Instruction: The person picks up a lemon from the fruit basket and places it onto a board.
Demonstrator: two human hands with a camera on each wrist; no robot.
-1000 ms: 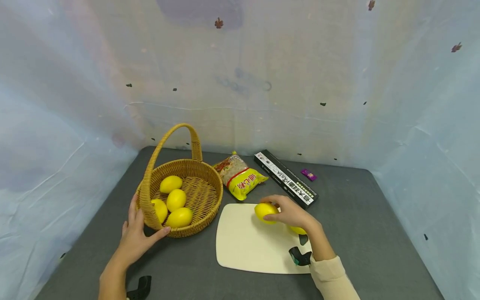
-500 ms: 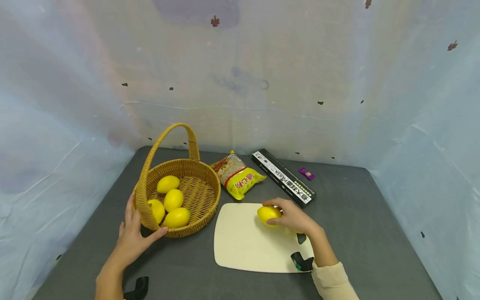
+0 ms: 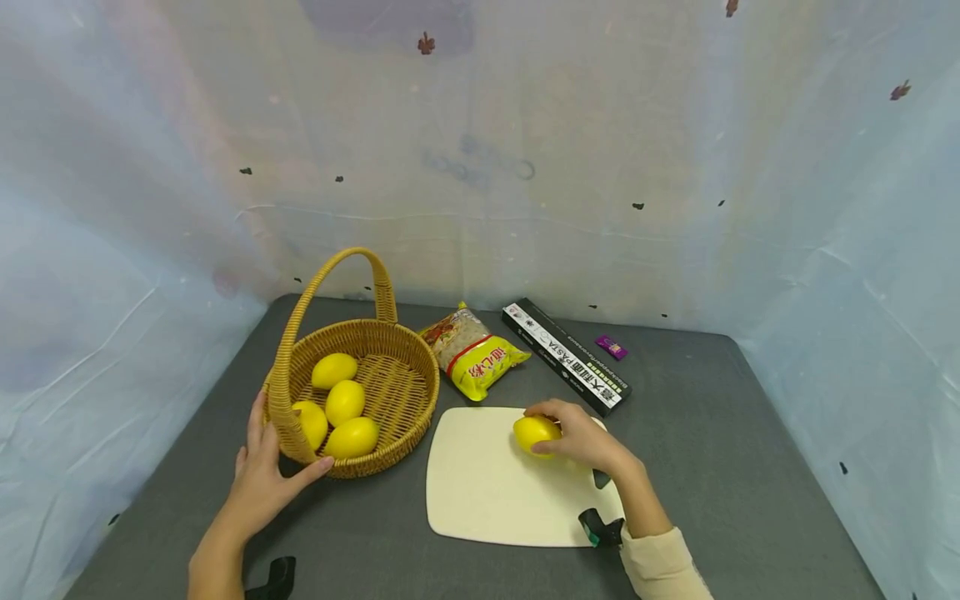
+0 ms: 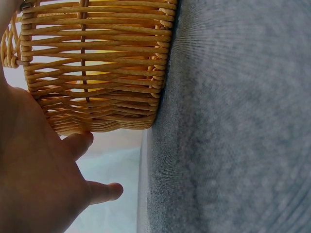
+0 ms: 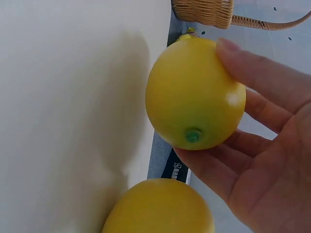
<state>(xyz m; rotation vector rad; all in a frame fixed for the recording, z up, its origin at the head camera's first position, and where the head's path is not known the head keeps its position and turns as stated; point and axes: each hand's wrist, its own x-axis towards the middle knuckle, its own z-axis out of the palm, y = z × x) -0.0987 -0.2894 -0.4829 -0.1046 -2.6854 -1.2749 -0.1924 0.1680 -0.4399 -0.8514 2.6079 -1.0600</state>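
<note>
My left hand (image 3: 262, 483) rests against the near left side of a round wicker basket (image 3: 397, 392), its thumb at the rim and its fingers spread along the outer wall. Several yellow lemons (image 3: 345, 403) lie inside the basket. Over the cream cutting board (image 3: 495, 500), my right hand (image 3: 588, 437) holds another lemon (image 5: 194, 92) between thumb and fingers, with a green stem nub showing. A further lemon (image 5: 160, 208) sits on the board below it in the right wrist view; in the head view the right hand hides that one.
Behind the board lie a yellow bag of pasta (image 3: 476, 354), a long black pasta box (image 3: 566, 354) and a small purple packet (image 3: 612, 347). The basket's tall handle (image 3: 281, 375) arches upward. Plastic sheeting (image 3: 480, 167) walls the grey table (image 3: 720, 467) at the back and sides.
My right hand has shifted slightly right and nearer with the lemon, so the other lemon is now hidden in the head view. The left hand stays against the basket.
</note>
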